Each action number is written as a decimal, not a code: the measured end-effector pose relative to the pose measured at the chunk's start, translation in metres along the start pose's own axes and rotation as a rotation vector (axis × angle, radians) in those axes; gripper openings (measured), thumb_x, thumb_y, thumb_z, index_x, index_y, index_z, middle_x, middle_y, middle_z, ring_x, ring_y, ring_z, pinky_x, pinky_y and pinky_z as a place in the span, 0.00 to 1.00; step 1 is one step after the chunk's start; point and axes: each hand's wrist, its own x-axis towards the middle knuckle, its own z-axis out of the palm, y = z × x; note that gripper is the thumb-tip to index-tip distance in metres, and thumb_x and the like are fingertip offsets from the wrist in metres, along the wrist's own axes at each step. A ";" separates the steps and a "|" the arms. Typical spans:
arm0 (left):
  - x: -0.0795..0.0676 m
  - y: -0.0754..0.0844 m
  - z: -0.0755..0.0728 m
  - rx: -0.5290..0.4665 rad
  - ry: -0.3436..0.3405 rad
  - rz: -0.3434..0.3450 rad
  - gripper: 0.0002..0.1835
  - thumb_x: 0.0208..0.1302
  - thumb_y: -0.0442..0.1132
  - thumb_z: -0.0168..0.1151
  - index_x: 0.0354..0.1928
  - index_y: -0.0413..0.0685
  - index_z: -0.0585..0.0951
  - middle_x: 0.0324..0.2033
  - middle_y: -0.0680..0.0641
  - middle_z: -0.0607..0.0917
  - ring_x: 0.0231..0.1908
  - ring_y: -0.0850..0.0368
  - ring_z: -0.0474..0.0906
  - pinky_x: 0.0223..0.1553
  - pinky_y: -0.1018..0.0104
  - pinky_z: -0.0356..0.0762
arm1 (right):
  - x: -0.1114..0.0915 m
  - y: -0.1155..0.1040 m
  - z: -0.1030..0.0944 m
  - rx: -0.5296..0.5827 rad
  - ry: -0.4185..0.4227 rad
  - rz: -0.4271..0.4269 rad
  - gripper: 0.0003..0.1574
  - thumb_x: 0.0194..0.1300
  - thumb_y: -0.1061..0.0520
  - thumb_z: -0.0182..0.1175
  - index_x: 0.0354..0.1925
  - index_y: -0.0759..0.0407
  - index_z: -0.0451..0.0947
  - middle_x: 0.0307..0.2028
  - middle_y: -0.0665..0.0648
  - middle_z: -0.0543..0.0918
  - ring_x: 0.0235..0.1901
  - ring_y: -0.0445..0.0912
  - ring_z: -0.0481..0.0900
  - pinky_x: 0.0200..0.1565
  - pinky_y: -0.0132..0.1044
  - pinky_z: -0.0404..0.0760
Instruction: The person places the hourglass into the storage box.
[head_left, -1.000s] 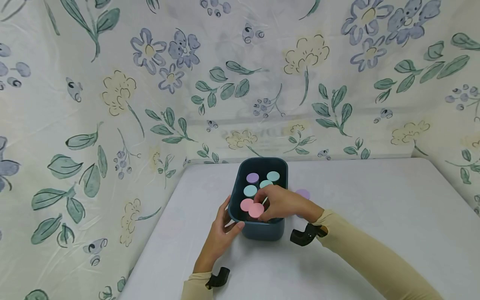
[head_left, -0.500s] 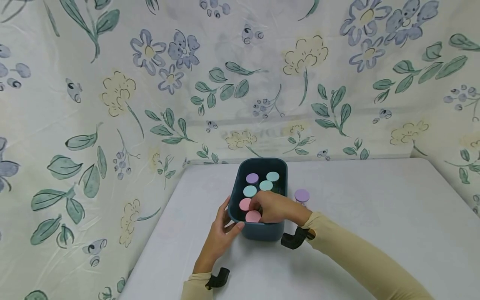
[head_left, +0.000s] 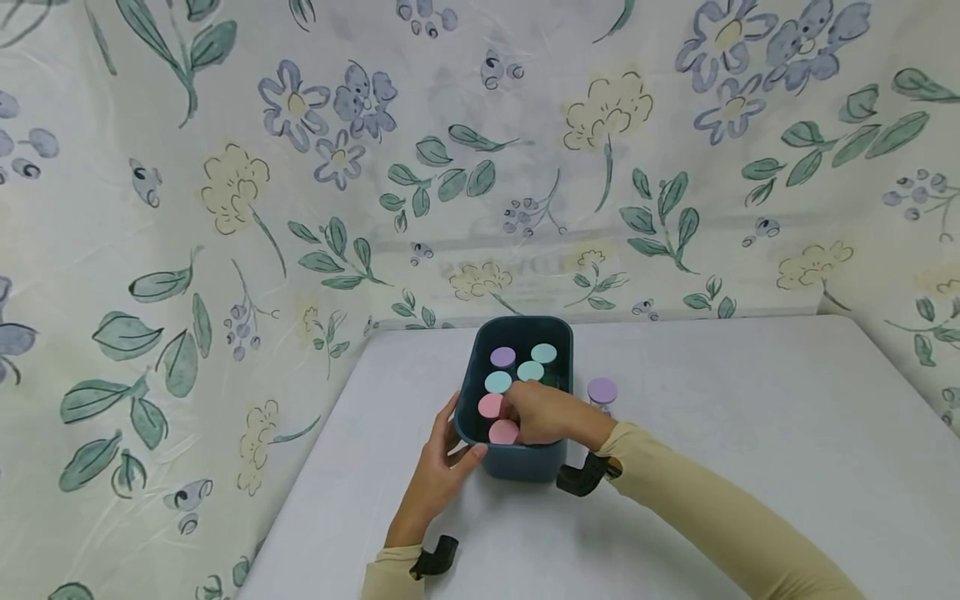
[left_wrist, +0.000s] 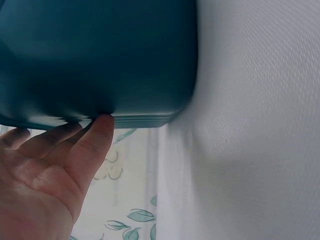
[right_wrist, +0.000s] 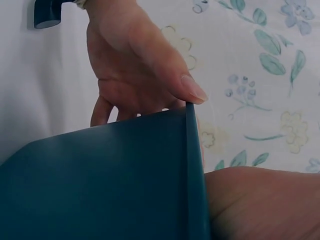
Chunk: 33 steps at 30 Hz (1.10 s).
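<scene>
A dark blue bin [head_left: 525,463] stands on the table. My left hand [head_left: 444,467] holds its near left corner, thumb at the rim and fingers along the left wall; the left wrist view shows these fingers [left_wrist: 97,137] against the wall. My right hand [head_left: 546,412] reaches into the near end, its fingertips hidden, gripping a pink-lidded jar [head_left: 503,432]. Just behind that jar is another pink-lidded jar [head_left: 491,406]. Farther back are jars with teal lids [head_left: 498,382] and one purple-lidded jar [head_left: 503,357]. In the right wrist view the bin wall [right_wrist: 110,185] hides the jars.
Right of the bin, a clear jar with a purple lid [head_left: 602,390] stands on the white table [head_left: 697,400], close to my right forearm. A flower-patterned cloth [head_left: 420,100] hangs behind and at the sides.
My right hand has lowered the pink-lidded jar into the near end of the bin and shifted slightly left. The left hand has stayed at the corner.
</scene>
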 end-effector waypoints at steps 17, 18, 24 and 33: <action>-0.001 -0.002 -0.001 -0.004 -0.005 0.002 0.44 0.71 0.43 0.64 0.82 0.64 0.52 0.75 0.39 0.70 0.71 0.38 0.73 0.66 0.45 0.78 | -0.003 -0.003 0.003 -0.016 0.046 0.085 0.11 0.60 0.66 0.73 0.43 0.64 0.88 0.27 0.54 0.85 0.26 0.46 0.78 0.35 0.37 0.84; -0.001 -0.002 -0.001 -0.003 -0.004 0.003 0.44 0.71 0.43 0.64 0.82 0.64 0.52 0.75 0.39 0.70 0.71 0.38 0.73 0.66 0.45 0.78 | -0.004 -0.004 0.002 -0.022 0.049 0.089 0.12 0.59 0.66 0.73 0.44 0.64 0.88 0.28 0.54 0.86 0.27 0.46 0.78 0.36 0.38 0.85; 0.000 -0.003 -0.001 0.003 -0.002 0.009 0.44 0.71 0.43 0.64 0.82 0.64 0.52 0.75 0.39 0.71 0.71 0.37 0.73 0.66 0.43 0.78 | -0.011 -0.008 -0.009 0.004 0.055 0.106 0.21 0.56 0.64 0.77 0.49 0.64 0.86 0.38 0.58 0.90 0.32 0.46 0.83 0.40 0.42 0.90; -0.001 -0.001 -0.001 -0.002 0.001 -0.008 0.44 0.71 0.44 0.64 0.82 0.65 0.52 0.76 0.40 0.70 0.72 0.38 0.73 0.66 0.39 0.77 | -0.025 -0.002 -0.034 0.083 0.050 0.090 0.29 0.56 0.61 0.78 0.56 0.64 0.83 0.41 0.57 0.90 0.38 0.44 0.86 0.42 0.38 0.90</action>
